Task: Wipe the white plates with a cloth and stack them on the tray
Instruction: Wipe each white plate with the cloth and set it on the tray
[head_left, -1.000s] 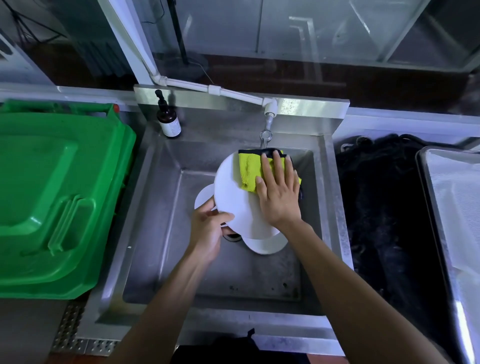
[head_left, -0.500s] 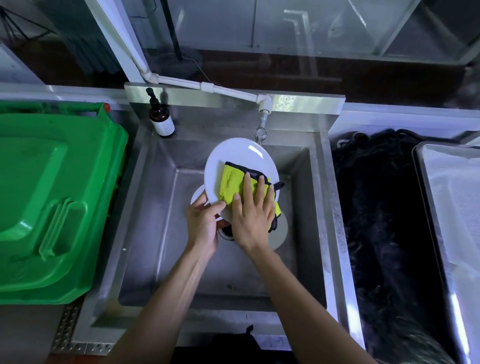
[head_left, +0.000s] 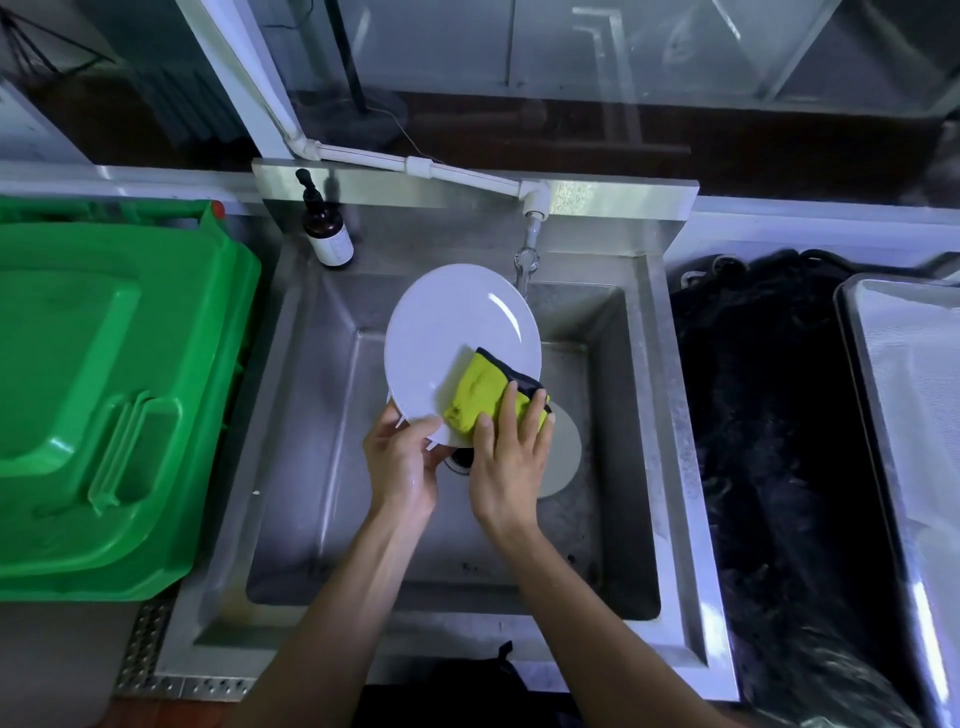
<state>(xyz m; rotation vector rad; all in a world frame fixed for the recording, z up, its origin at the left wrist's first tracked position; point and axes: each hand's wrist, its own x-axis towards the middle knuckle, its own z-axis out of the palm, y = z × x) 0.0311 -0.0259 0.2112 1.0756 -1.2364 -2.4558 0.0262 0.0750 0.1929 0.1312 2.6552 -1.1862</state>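
Frame centre, over sink (head_left: 322, 467): left hand (head_left: 400, 467) gripping white plate (head_left: 452, 332) lower rim; right hand (head_left: 511, 462) fingers flat, pressing yellow cloth (head_left: 475, 392) on it.

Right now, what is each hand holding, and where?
Left hand grips the white plate at its lower rim; right hand presses the yellow cloth flat against its lower face.

A round white plate (head_left: 457, 332), glossy and tilted with its face toward the camera, stands at frame centre. A folded yellow cloth (head_left: 480, 395) with a dark edge lies against its lower right rim. A second white plate (head_left: 563, 457) lies flat just below and right, partly hidden. The metal tray (head_left: 852, 332) sits at the right edge.
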